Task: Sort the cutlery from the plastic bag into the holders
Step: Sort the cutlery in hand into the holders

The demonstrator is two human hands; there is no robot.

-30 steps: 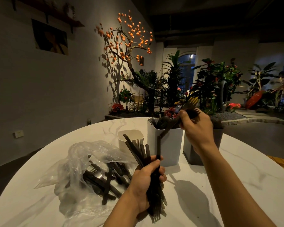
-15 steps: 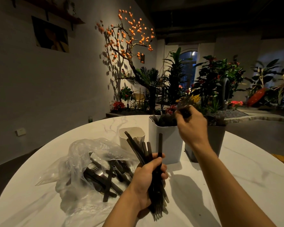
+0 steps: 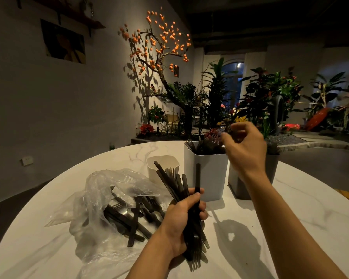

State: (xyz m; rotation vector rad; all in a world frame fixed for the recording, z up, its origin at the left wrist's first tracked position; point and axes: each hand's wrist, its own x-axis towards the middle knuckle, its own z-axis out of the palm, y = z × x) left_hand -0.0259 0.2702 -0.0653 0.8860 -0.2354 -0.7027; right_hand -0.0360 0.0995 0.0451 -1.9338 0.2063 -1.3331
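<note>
Left hand point(image 3: 181, 222) grips a fistful of black cutlery point(image 3: 187, 190), handles fanned upward, fork tines hanging below the fist, held over the near-middle of the table point(image 3: 290, 218). Right hand point(image 3: 244, 148) hovers above the gap between the white holder point(image 3: 206, 174) and the grey holder point(image 3: 270, 168), fingers loosely curled; motion blur, cannot tell whether it holds or pinches anything.

White holder stands toward the far edge, dark cutlery ends showing above its rim. Grey holder just right of it, mostly hidden by the right forearm; contents not clear. Small cream holder point(image 3: 162, 164) sits left of the white one, behind the held bundle; its fill is hard to read.

Plastic bag point(image 3: 109, 198) lies crumpled on the left side of the table, many black pieces inside.

Progress, judged: partway. Some cutlery is in the white holder; the handful plus the bag's pile are left to sort.
</note>
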